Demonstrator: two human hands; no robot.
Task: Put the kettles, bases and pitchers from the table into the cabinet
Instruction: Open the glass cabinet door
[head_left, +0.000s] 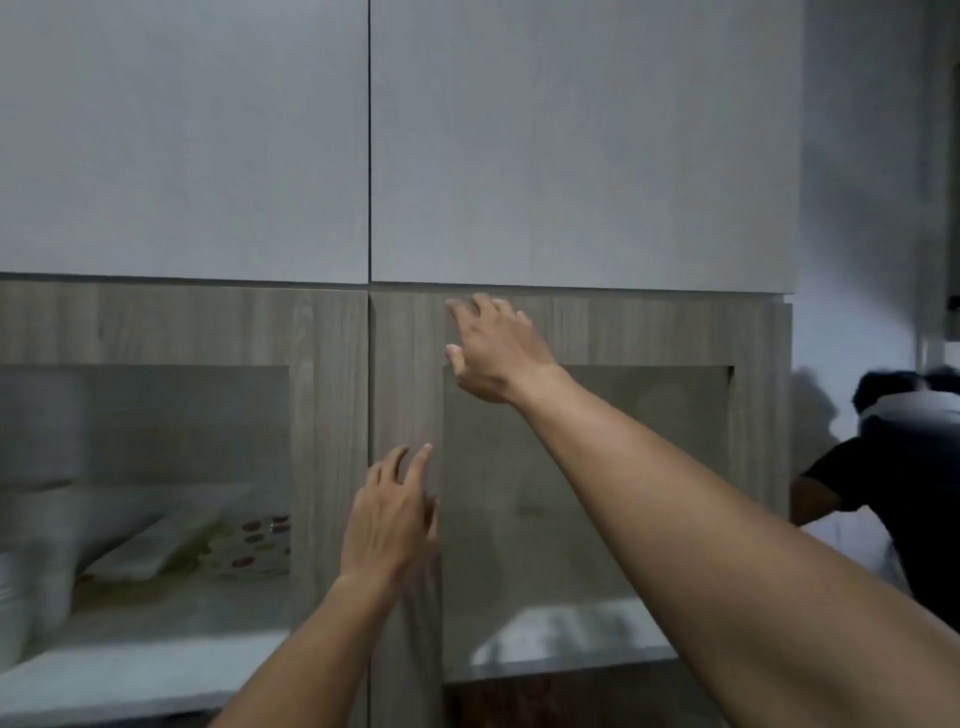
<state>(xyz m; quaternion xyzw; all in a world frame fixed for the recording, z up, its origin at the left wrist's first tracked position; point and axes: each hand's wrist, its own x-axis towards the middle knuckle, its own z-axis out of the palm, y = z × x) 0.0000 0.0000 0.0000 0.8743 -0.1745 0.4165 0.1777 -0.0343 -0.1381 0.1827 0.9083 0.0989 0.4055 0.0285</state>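
Observation:
A wood-grain cabinet fills the view, with two glass-fronted doors side by side, both closed. My right hand (496, 351) reaches up to the top rail of the right door (649, 332), fingers spread and holding nothing. My left hand (392, 512) is lower, fingers apart, at the left stile of the same door near the gap between the doors. No kettle, base or pitcher is in view. The shelf behind the right glass (571, 519) looks bare.
Plain grey upper doors (208, 140) hang above. Behind the left glass door (327, 415) lie stacked white dishes (21, 587), a clear tray and a spotted box (254, 545). A person in a dark top (883, 483) bends at the right edge.

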